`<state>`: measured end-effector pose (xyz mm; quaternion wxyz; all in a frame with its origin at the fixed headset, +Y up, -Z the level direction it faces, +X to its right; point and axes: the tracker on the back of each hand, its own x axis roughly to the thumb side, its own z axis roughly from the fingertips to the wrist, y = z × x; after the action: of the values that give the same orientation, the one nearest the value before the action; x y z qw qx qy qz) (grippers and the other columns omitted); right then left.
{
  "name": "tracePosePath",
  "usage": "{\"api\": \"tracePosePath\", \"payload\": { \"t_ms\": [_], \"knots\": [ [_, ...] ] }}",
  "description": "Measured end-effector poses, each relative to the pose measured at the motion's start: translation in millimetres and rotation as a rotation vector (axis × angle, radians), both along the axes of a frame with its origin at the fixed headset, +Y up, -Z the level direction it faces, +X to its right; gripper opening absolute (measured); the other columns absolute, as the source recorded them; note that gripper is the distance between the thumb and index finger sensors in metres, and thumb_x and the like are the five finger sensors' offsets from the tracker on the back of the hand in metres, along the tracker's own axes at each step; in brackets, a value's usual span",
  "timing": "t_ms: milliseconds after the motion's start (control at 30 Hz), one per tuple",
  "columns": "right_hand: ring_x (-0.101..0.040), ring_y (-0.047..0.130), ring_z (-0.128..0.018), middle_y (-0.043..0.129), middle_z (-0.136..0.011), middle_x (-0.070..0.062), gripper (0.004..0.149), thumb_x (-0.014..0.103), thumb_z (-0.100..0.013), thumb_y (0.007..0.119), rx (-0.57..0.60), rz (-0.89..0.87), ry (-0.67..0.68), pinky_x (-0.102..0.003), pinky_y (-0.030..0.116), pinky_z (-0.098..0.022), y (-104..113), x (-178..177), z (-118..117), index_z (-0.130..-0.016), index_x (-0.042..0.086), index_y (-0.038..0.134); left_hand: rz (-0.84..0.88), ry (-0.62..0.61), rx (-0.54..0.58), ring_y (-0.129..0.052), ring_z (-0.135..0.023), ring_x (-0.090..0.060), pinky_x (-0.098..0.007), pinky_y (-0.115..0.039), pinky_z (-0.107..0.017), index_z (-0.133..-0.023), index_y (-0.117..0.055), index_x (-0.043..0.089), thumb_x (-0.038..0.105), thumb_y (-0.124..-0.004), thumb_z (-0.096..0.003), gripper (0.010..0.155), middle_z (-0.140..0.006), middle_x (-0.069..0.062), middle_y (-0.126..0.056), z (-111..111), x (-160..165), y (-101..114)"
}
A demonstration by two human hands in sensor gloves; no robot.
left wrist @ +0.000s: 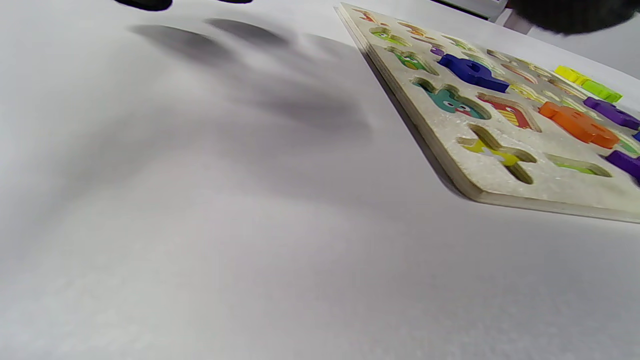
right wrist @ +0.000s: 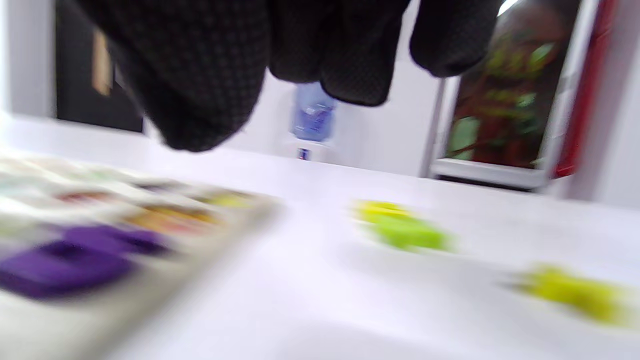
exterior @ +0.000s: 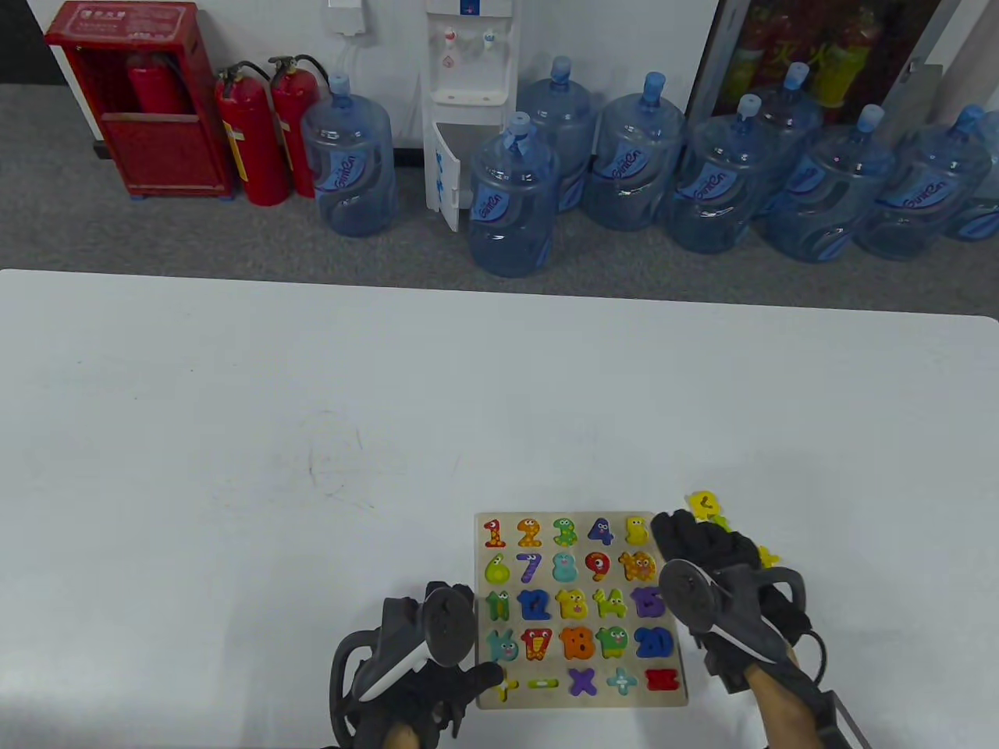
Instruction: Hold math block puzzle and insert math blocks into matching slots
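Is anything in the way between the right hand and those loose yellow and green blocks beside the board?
Nothing visible. The right hand hangs above bare table, and the loose blocks lie in the open beyond the board.

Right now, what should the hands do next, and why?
Probably the right hand should reach a little farther and pick up a loose yellow block beside the board. It hangs over those blocks holding nothing, the plus slot is empty, and the left hand rests at the board's corner.
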<state>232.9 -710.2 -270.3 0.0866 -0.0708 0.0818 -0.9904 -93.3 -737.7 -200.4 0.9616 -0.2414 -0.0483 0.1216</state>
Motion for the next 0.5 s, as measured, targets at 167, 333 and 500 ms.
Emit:
{"api": "tracePosePath", "payload": {
  "t_ms": [167,333,500],
  "knots": [
    [-0.031,0.057,-0.101,0.04,-0.109,-0.001,0.082,0.024,-0.028,0.087,-0.098,-0.008,-0.174,-0.054,0.057,-0.073,-16.0,46.1,-14.1,-0.099,0.032,0.045,-0.002,0.001,-0.005,-0.034,-0.108,-0.047,-0.068,-0.048,-0.073,-0.108,-0.028,0.03,0.066,-0.067,-0.0342,0.091,-0.114,0.001,-0.023,0.1,0.0,0.2],
    [-0.036,0.051,-0.102,0.032,-0.109,-0.003,0.073,0.023,-0.034,0.077,-0.27,-0.011,-0.277,-0.053,0.056,-0.072,-32.4,66.5,-23.4,-0.098,0.033,0.044,-0.001,-0.001,-0.006,-0.034,-0.108,-0.047,-0.068,-0.048,-0.073,-0.108,-0.028,0.03,0.066,-0.067,-0.0342,0.091,-0.114,0.001,-0.023,0.1,0.3,0.1],
    [-0.033,0.054,-0.101,0.036,-0.108,0.002,0.064,0.019,-0.036,0.072,-0.387,-0.051,-0.319,-0.051,0.058,-0.072,-42.8,80.3,-28.6,-0.095,0.036,0.053,0.001,-0.004,-0.007,-0.034,-0.108,-0.047,-0.068,-0.048,-0.073,-0.108,-0.028,0.031,0.066,-0.067,-0.0341,0.091,-0.114,0.001,-0.023,0.0,0.6,0.1]
  ]
}}
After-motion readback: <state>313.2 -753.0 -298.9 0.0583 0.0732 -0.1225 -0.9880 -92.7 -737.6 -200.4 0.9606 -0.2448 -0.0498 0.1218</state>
